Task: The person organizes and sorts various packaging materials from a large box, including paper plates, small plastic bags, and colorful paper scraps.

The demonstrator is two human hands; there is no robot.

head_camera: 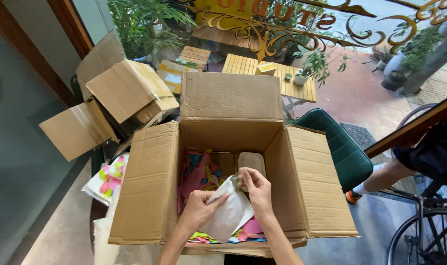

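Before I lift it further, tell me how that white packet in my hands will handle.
The white packet bends between the left hand and right hand, so probably floppy. It looks thin, likely light. Its smooth surface may be slippery.

Two cardboard boxes point(149, 196) point(125, 93), one green chair point(343, 152)

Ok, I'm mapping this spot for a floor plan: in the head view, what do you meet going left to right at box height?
Smaller open carton → big open cardboard box, with the left hand and right hand holding a white pouch over it → green chair → bicycle wheel.
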